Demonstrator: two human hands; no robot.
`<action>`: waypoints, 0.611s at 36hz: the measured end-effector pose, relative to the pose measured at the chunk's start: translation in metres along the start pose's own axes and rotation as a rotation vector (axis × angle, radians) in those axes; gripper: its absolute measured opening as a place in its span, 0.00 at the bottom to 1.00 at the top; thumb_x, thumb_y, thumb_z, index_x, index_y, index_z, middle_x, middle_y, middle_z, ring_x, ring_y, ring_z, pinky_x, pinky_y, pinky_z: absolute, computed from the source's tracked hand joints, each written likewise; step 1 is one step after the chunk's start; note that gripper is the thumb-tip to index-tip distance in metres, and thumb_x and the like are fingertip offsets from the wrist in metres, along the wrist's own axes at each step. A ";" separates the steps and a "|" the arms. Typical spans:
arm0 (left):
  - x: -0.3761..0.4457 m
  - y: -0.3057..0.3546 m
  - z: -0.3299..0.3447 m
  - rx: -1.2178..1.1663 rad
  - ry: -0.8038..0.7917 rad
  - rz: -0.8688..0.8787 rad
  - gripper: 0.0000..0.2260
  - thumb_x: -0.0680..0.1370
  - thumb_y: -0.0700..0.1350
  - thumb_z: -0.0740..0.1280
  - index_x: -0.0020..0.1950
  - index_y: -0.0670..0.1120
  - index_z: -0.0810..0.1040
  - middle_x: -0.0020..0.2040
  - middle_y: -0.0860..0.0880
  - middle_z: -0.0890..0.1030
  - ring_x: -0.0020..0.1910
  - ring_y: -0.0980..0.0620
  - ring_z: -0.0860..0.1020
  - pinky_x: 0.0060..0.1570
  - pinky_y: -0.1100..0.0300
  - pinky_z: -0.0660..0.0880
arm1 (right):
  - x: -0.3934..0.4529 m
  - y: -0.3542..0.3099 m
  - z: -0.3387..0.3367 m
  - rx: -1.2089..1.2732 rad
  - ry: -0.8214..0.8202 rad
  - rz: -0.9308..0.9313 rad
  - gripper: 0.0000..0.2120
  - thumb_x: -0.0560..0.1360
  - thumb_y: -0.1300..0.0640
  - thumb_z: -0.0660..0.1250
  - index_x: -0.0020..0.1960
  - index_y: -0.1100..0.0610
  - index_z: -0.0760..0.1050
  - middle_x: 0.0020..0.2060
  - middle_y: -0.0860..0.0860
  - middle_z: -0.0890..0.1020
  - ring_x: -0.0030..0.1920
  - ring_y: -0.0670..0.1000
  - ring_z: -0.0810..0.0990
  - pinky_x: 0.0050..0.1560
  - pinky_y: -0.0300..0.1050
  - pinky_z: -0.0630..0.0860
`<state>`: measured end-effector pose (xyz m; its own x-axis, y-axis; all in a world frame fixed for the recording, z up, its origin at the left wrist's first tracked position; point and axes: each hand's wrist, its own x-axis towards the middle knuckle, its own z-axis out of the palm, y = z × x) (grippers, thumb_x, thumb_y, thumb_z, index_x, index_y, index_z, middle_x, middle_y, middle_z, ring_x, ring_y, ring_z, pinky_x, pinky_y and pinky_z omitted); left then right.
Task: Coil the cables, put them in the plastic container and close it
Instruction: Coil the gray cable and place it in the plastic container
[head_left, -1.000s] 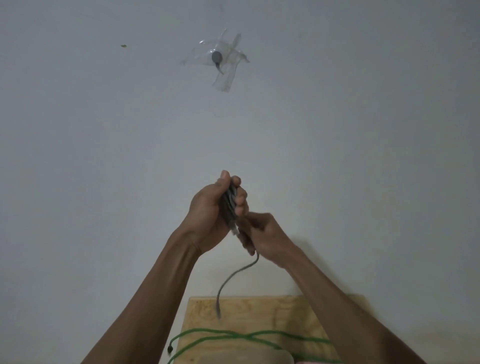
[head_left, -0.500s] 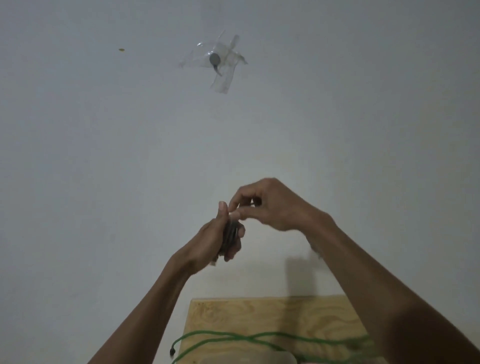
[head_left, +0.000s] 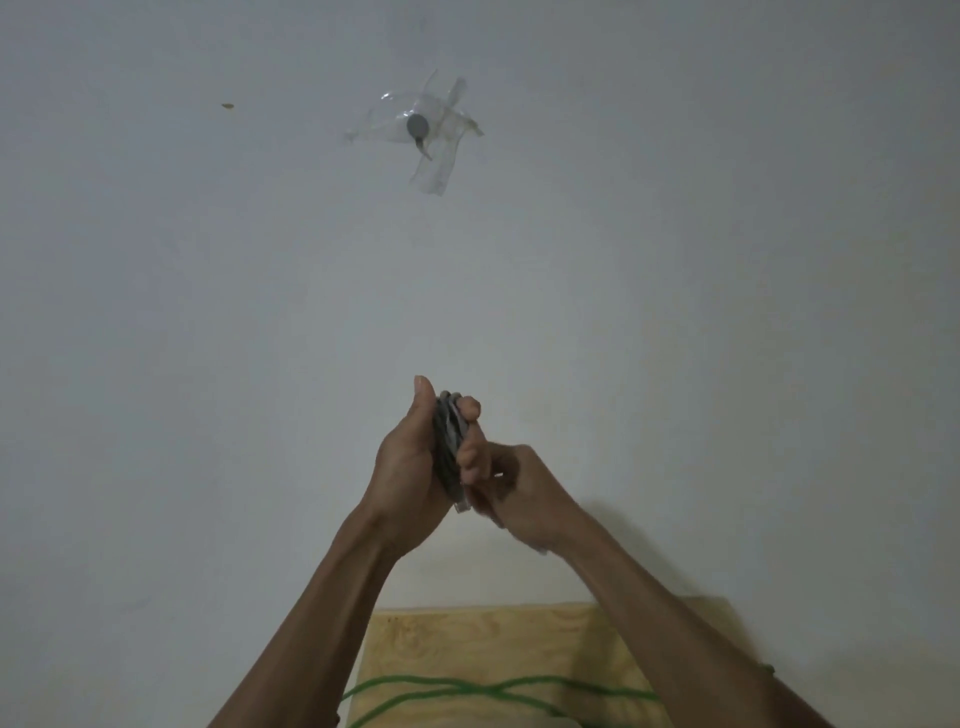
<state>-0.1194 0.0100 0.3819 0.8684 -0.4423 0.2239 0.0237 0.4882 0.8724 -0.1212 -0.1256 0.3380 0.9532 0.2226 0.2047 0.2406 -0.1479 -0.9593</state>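
Observation:
A grey cable (head_left: 448, 449) is wound into a tight bundle, held upright in front of the white wall. My left hand (head_left: 410, 467) is shut around the bundle, thumb up. Just below and to the right, my right hand (head_left: 519, 491) touches the bundle's lower end with its fingers curled on the cable's tip. A green cable (head_left: 493, 693) lies in loose loops on the plywood table (head_left: 467, 639) at the bottom. Only a pale sliver of the plastic container (head_left: 550, 722) shows at the bottom edge.
A white wall (head_left: 208, 364) fills most of the view. High on it, clear tape (head_left: 436, 150) holds a small grey round object (head_left: 418, 124). A tiny brown mark (head_left: 227, 106) sits at the upper left. The table's back edge meets the wall.
The loose grey tail that hung down a second ago is now wound in. My right hand went up over the bundle, then came back down to its lower end.

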 end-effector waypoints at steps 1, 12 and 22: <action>0.002 -0.001 -0.002 0.000 0.024 0.004 0.26 0.82 0.62 0.50 0.44 0.42 0.74 0.29 0.45 0.67 0.27 0.49 0.67 0.34 0.57 0.67 | -0.003 0.001 0.004 -0.061 -0.015 0.025 0.19 0.81 0.68 0.59 0.36 0.53 0.73 0.27 0.49 0.75 0.25 0.44 0.70 0.28 0.35 0.66; 0.009 -0.006 -0.019 0.323 0.269 0.036 0.17 0.83 0.55 0.59 0.47 0.41 0.73 0.29 0.47 0.72 0.29 0.50 0.70 0.38 0.55 0.71 | -0.014 -0.006 0.002 -0.793 0.010 -0.106 0.11 0.80 0.51 0.60 0.44 0.47 0.79 0.31 0.46 0.77 0.32 0.49 0.73 0.38 0.46 0.72; 0.006 0.005 -0.020 0.355 0.285 -0.076 0.15 0.83 0.51 0.61 0.45 0.40 0.75 0.33 0.44 0.79 0.31 0.49 0.77 0.36 0.55 0.72 | 0.000 -0.020 -0.015 -0.582 0.049 -0.431 0.06 0.72 0.57 0.77 0.46 0.58 0.84 0.37 0.52 0.86 0.34 0.48 0.82 0.38 0.43 0.79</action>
<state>-0.1040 0.0247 0.3787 0.9735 -0.2181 0.0682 -0.0351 0.1520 0.9878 -0.1234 -0.1371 0.3596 0.7553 0.3354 0.5630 0.6425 -0.5483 -0.5353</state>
